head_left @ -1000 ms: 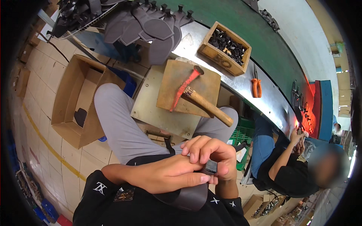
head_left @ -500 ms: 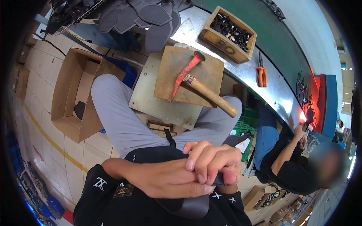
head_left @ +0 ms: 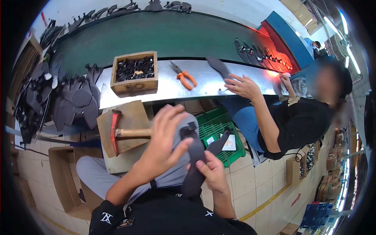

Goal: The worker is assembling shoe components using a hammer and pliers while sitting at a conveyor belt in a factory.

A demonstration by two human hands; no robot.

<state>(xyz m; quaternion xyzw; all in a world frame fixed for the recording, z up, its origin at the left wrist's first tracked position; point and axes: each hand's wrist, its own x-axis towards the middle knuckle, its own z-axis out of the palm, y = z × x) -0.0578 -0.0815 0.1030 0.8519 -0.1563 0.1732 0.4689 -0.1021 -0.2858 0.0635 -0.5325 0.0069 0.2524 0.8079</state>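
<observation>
My right hand (head_left: 214, 172) grips a dark shoe sole (head_left: 197, 154) around its middle, thumb on top. The sole stands upright over my lap, with a small dark block-like piece at its upper end. Fingers spread, my left hand (head_left: 166, 137) is lifted just beside the sole's upper part, slightly blurred, and I see nothing in it. Behind that hand, a hammer (head_left: 135, 133) with a red head and wooden handle lies on a brown board (head_left: 135, 113); the handle's end is hidden.
A wooden box (head_left: 137, 84) of small black pieces and orange-handled pliers (head_left: 185, 80) rest on the metal ledge beside a green conveyor belt (head_left: 156, 33). Dark soles (head_left: 80, 98) hang at left. A co-worker's hand (head_left: 244, 87) reaches toward another sole (head_left: 217, 66). A green crate (head_left: 234, 154) stands at right.
The view has swung to the right. My hands, clasped together over the sole before, have come apart; the right holds it up and the left has let go. The co-worker's hand now reaches over the ledge.
</observation>
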